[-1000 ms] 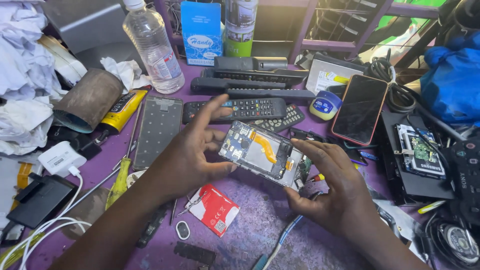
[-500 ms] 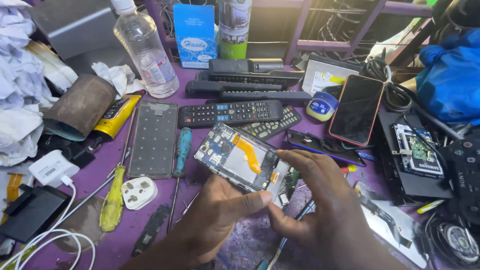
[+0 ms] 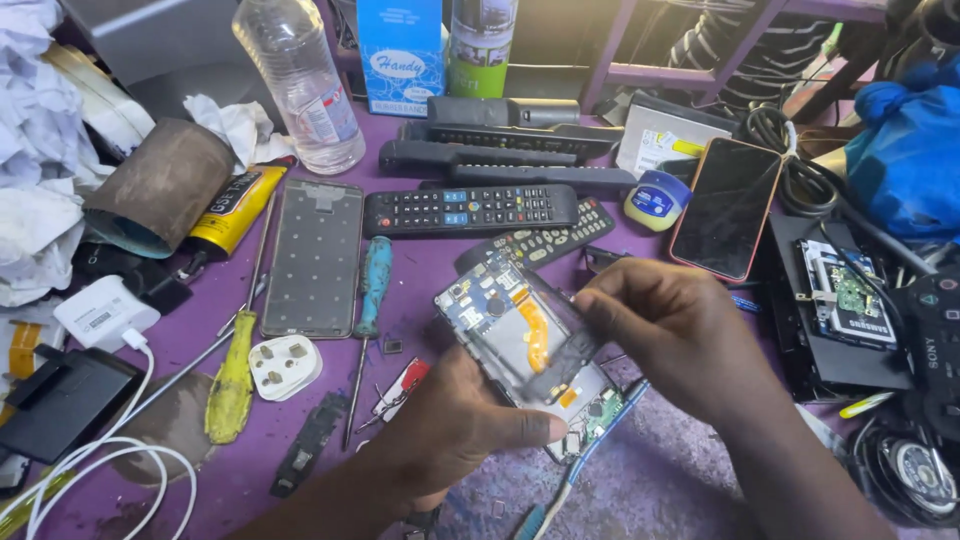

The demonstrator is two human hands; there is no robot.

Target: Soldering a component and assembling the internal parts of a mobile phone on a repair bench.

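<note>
Hands first: our left hand (image 3: 455,435) is clamped on the opened phone (image 3: 530,350) from below, thumb lying across its lower edge; our right hand (image 3: 665,335) is pinched together on the upper right edge of the same phone, fingertips over the dark part beside the orange flex strip. So the phone sits in the air between both hands, just above the purple table (image 3: 420,290), tilted with its open back toward us; holding it at two opposite edges looks like the way to keep the board steady and leave the middle uncovered, at least that's our read.

Around it things are packed pretty tight; a blue-handled screwdriver (image 3: 372,290) lies just left of the phone, next to a flat phone frame (image 3: 315,258); a yellow-handled screwdriver (image 3: 232,380) and a white plug (image 3: 284,366) sit further left. Behind the phone there's a row of black remotes (image 3: 470,210), and a phone with a dark screen and orange rim (image 3: 727,207) off to the right, near a small blue tin (image 3: 655,198). A clear plastic bottle (image 3: 300,85) stands at the back.

Open room is thin; the only bare patch of table we see is the scuffed bit in front, under and between our wrists; the right side is crowded with circuit boards and cables, and small loose bits are scattered just left of our left hand.
</note>
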